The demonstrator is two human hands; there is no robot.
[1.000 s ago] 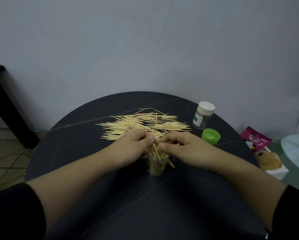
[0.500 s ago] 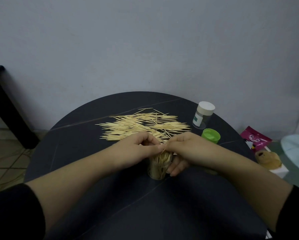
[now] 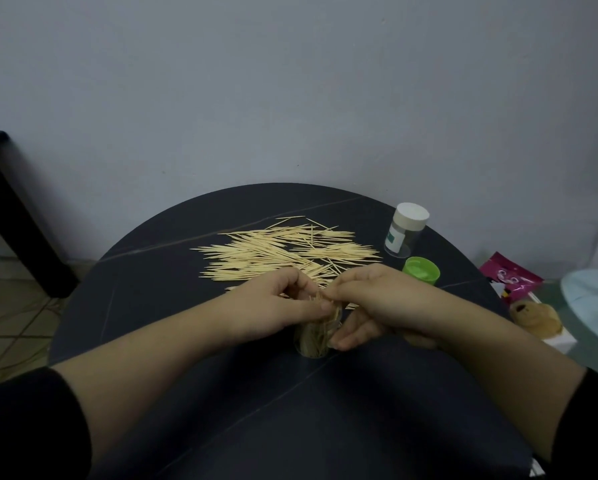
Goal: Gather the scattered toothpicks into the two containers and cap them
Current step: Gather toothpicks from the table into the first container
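A clear container (image 3: 314, 341) stands upright on the round black table (image 3: 152, 299), packed with toothpicks. My left hand (image 3: 273, 306) curls round its top from the left, pinching the toothpick tips. My right hand (image 3: 377, 303) meets it from the right, with lower fingers wrapped round the container's side. A wide pile of loose toothpicks (image 3: 277, 252) lies just behind both hands. A second container (image 3: 405, 230) with a white cap stands at the back right, and a green cap (image 3: 421, 270) lies in front of it.
Off the table's right edge lie a pink packet (image 3: 512, 277), a small brown plush toy (image 3: 536, 318) and a pale blue object (image 3: 592, 306). A black furniture leg (image 3: 17, 216) stands at the left, above a tiled floor.
My right hand's lower fingers have come down round the container's side. The toothpicks that stuck out loosely a second ago are now bunched inside it under both hands.
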